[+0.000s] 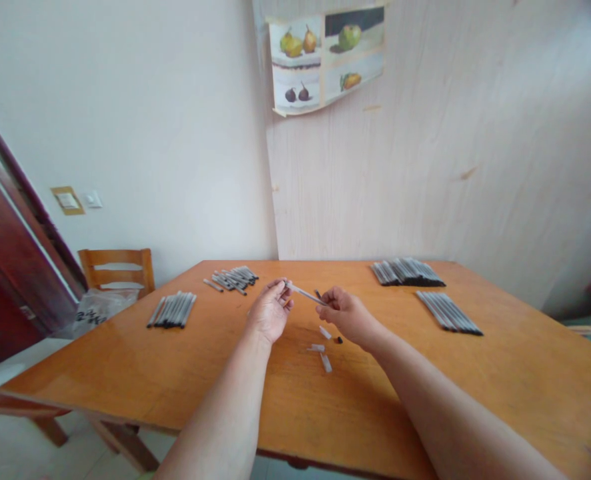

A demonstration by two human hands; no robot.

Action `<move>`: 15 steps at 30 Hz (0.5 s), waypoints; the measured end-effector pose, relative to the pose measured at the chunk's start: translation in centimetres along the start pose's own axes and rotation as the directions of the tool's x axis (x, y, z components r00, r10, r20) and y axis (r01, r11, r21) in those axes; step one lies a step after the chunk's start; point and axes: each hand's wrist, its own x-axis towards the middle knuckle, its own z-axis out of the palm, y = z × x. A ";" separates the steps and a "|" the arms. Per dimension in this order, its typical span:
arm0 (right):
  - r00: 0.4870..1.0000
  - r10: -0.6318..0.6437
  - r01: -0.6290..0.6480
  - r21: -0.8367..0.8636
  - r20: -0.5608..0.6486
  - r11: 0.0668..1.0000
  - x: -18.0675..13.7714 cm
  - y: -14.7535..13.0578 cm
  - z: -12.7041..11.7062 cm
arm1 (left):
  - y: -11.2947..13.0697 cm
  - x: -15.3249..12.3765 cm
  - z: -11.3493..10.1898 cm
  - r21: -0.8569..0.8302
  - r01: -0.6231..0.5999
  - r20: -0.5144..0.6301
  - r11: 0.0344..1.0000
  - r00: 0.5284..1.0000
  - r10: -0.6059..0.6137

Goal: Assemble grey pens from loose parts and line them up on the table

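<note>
Over on the far left there's a wooden chair (pixel 117 257), a clear plastic bag (pixel 100 312) slumped on its seat, and then comes the bench (pixel 215 373). First up, a left row of pens (pixel 172 311), side by side, black ends toward the person; behind it and a little to the right, a loose heap of pens (pixel 233 278) lying at mixed angles, one just off its left edge. Now the middle, where it all happens: the left hand (pixel 269 315), palm partly showing, has its fingers pinched on the left end of a slim pen (pixel 304 293). Here's the key line: that pen spans the gap between the two hands, its long axis running crosswise, left end higher in view, sloping down to the right. Neither hand is nearer, as each has an end. Below it on the wood, three clear plastic pieces (pixel 325 362) and a small black piece (pixel 339 340) sit scattered, too small to name surely. At the other end, the right hand (pixel 344 315) grips the pen between thumb and fingers; a dark tip (pixel 317 293) pokes up beside them, its owner unclear. Farther right, a big stack of pens (pixel 406 272) lies at the back, and nearer, a right row of pens (pixel 448 313) slants, black ends nearest.
</note>
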 end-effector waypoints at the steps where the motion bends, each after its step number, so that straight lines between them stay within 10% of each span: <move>1: 1.000 -0.019 0.018 -0.022 -0.012 1.000 0.1 0.0 -0.1 | 0.0 0.0 0.0 -0.001 0.003 -0.002 1.000 1.000 -0.003; 15: 0.984 0.076 -0.111 0.222 0.161 0.969 0.0 0.7 -0.5 | 0.4 -0.1 0.0 -0.025 -0.024 0.102 0.999 0.994 0.026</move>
